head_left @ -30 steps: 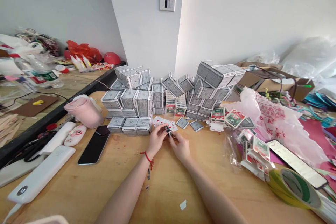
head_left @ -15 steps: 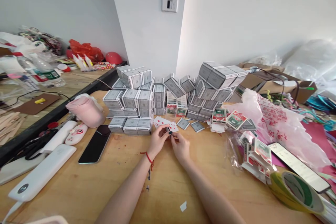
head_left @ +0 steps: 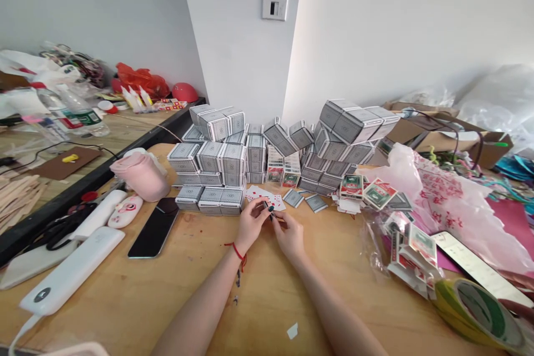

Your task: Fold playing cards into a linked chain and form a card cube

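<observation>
Both hands meet at the middle of the wooden table [head_left: 125, 295], just in front of a small fan of face-up red cards [head_left: 263, 198]. The left hand [head_left: 250, 222] and the right hand [head_left: 288, 233] have their fingertips drawn together around one small dark item [head_left: 270, 211]; it is too small to tell what it is, and how firmly each hand pinches it does not show.

The likeliest slip, in my judgement, is the small item dropping from between the fingertips: it is tiny and would be hard to find again among the loose cards.

A second risk is the fan of cards, which lies touching or almost touching the left fingers; a sideways nudge could scatter it.

Just behind, the stacked grey card boxes [head_left: 217, 158] form an uneven wall, and several boxes [head_left: 350, 122] on the far right of it sit tilted. A bump of the table or a reach past them could bring them down onto the cards.

To the left lie a black phone [head_left: 153, 229] and a white power bank [head_left: 70, 275], well apart from the hands. A tape roll [head_left: 475, 306] sits near the right edge.
</observation>
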The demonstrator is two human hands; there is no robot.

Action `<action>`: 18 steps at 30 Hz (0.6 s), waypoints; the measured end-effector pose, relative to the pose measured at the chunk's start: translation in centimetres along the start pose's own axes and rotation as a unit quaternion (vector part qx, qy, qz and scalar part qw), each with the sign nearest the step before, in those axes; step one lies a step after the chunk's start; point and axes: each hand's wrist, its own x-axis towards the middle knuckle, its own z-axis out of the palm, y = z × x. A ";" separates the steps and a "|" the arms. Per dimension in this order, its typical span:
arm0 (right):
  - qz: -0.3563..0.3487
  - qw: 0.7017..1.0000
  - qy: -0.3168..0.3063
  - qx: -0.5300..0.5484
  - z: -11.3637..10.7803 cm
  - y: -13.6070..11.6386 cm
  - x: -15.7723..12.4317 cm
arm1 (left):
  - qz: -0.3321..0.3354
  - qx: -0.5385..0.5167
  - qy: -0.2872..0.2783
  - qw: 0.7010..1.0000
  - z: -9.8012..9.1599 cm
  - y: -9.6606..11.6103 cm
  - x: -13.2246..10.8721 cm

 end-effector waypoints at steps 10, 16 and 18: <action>-0.009 0.991 0.032 -0.133 -0.2 0.4 -0.1 | 0.018 0.032 -0.012 0.999 0.2 0.2 -0.1; -0.071 0.987 -0.035 -0.141 -0.3 0.0 -0.6 | 0.017 -0.004 0.039 0.999 0.1 -0.5 0.2; -0.071 0.982 -0.031 -0.172 -0.1 0.1 -0.6 | 0.012 -0.011 0.035 0.999 0.1 -0.8 0.2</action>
